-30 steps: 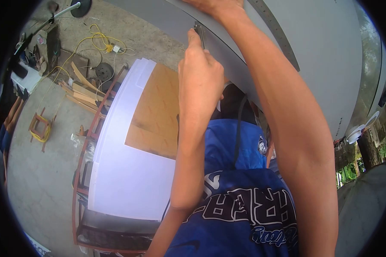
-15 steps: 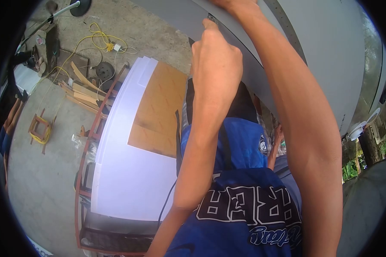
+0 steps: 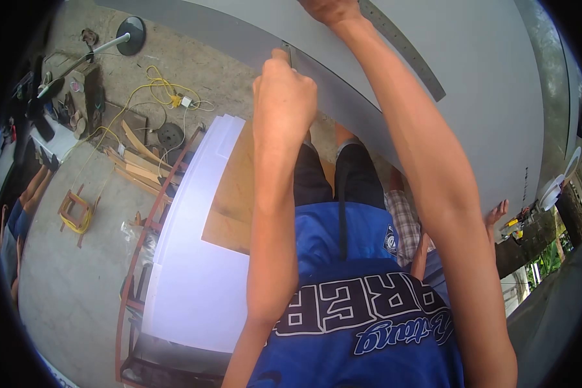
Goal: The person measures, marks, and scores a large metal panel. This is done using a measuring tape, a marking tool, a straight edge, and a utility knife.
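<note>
My left hand (image 3: 283, 97) is closed at the near edge of a large grey sheet (image 3: 491, 129). A small, thin metallic thing (image 3: 288, 53) shows beside its fingertip, too small to name. At the top, my right hand (image 3: 330, 9) is over the grey sheet, next to a long metal ruler (image 3: 410, 57). The frame edge cuts off its fingers, so their pose is hidden.
A co-worker's hand (image 3: 497, 212) is at the sheet's lower right edge. White sheets (image 3: 187, 284) and a brown board (image 3: 229, 213) lie on a red metal frame (image 3: 129, 291). Wood strips (image 3: 139, 165), a yellow cord (image 3: 130, 97) and a round-based stand (image 3: 130, 35) lie further left. Another person's legs (image 3: 33, 191) show far left.
Both hands appear further left in the view, and the left one lower. More of the ruler shows. The co-worker's hand has come into view at the sheet's edge.
</note>
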The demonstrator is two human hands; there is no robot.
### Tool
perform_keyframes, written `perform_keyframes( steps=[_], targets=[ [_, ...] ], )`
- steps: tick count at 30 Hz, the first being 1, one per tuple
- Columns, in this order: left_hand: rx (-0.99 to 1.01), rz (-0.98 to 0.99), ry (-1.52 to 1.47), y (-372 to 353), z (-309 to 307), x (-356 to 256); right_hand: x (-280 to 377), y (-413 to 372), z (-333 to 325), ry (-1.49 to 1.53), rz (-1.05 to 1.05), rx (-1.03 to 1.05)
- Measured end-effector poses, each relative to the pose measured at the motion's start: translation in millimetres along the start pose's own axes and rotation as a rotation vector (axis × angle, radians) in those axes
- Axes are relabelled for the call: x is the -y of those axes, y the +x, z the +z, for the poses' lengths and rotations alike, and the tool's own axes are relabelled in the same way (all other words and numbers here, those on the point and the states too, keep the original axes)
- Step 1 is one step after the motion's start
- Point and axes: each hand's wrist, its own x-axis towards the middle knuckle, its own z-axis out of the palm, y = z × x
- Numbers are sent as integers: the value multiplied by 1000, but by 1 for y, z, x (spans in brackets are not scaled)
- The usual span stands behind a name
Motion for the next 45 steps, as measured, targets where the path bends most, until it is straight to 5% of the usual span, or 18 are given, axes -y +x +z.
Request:
perform_keyframes(
  steps=[1,3,6,8,10,12,14,21,45],
  targets=[
    [-6,-26,-51,1,-2,-3,-20,-6,-10,-199,-3,47],
    [13,-96,-129,-8,-7,-11,-105,-40,-21,646,212,-469],
    [76,-128,-198,-13,-8,-18,-303,-143,-44,281,463,-395],
    [76,-114,-254,-13,-6,-20,-416,-232,-64,-105,687,-87],
    [60,-115,-207,-13,-6,-20,-568,-348,-70,-396,141,95],
    [43,-122,-220,-13,-6,-25,-607,-376,-96,-121,337,135],
    [29,-113,-196,-11,-6,-29,-636,-384,-95,-180,390,87],
    [39,-95,-73,-13,-3,-36,-530,-327,-128,-4,763,197],
    [-68,-109,-62,-30,48,-43,-571,-338,-95,-28,774,155]
  ],
)
